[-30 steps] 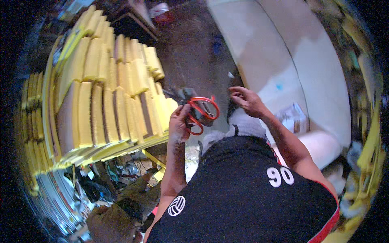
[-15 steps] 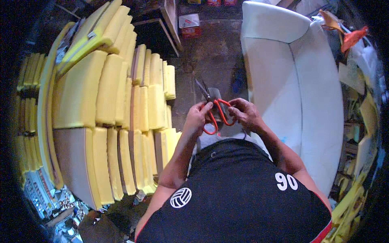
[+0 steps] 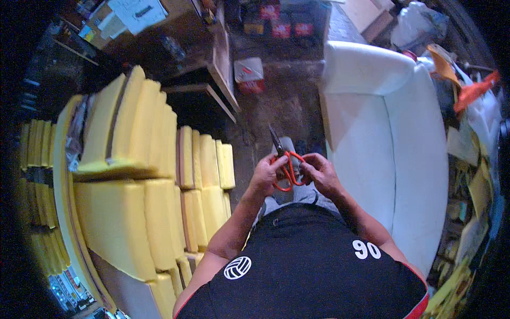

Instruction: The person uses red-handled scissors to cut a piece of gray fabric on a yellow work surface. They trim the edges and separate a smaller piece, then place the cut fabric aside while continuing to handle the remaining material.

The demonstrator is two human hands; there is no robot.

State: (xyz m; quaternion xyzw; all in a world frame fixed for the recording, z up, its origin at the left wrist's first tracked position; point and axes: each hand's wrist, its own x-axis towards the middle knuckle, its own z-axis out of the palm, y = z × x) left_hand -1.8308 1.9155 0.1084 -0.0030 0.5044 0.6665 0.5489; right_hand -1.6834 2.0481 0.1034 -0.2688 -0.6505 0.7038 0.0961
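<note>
In front of my body I grip a pair of scissors with red looped handles and dark blades pointing up and forward. My left hand is closed on the left handle, thumb laid across it near the pivot. My right hand has its fingers on the right handle loop. The blades look nearly together. Below the scissors, a grey foot or shoe and my grey-clad legs show.
Stacks of yellow foam pieces stand at my left. A long white upholstered sofa runs along my right. Ahead are wooden furniture, a white-and-red bin and several red containers. Orange fabric and sheet scraps lie beyond the sofa.
My right hand came from apart to gripping the scissors handle beside my left hand. The scissors turned blades-forward and their blades closed somewhat. My view has swung, showing more of what lies ahead.
</note>
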